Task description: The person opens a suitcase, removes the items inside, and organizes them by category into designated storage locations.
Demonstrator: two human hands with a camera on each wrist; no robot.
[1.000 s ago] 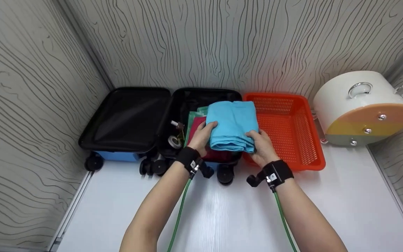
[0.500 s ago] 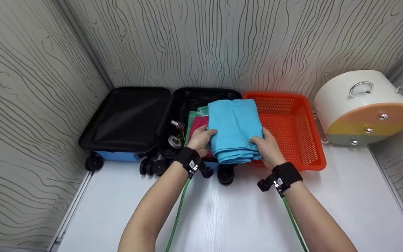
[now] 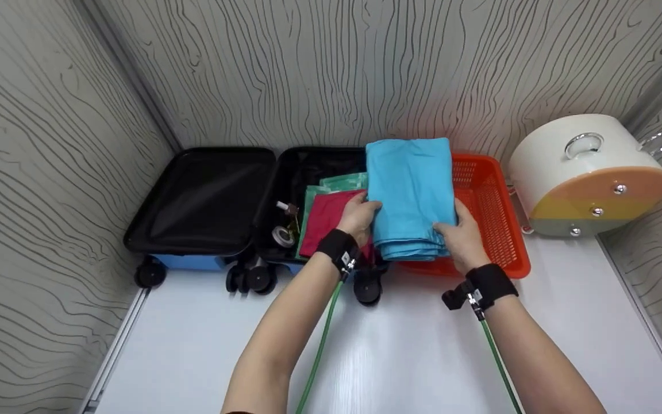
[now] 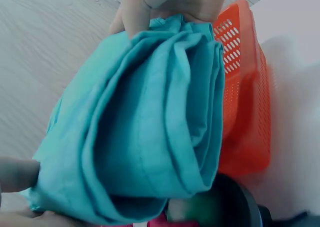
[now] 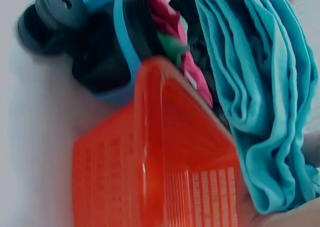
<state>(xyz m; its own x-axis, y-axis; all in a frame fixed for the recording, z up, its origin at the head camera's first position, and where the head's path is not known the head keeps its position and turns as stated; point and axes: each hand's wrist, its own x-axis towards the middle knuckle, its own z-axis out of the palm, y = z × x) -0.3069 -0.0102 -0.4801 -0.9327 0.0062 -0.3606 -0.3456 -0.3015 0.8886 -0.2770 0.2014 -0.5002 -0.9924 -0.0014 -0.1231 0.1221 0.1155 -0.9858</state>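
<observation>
A folded light-blue cloth (image 3: 412, 192), several layers thick, is held up between both hands. My left hand (image 3: 358, 217) grips its left edge, thumb on top. On the opposite edge my right hand (image 3: 462, 238) pinches it, thumb over the upper face and fingers underneath. The layered folds of the cloth (image 4: 150, 112) show in the left wrist view. Below and to the left, an open suitcase (image 3: 302, 164) contains a folded dark-pink cloth (image 3: 331, 215) over a green one (image 3: 342, 182). The blue cloth overlaps the suitcase's right side and the orange-red basket (image 3: 489, 224) in the head view.
In the suitcase's left part lie a small bottle (image 3: 288, 208) and a round whitish item (image 3: 283, 236). Its black lid (image 3: 207, 201) lies open to the left. A cream rounded cabinet (image 3: 572, 155) with coloured drawers stands at the right. Patterned walls enclose the white table (image 3: 405, 345).
Both hands have carried the blue cloth rightward and up in the view, from over the suitcase to partly over the basket. More of the pink and green cloths shows now.
</observation>
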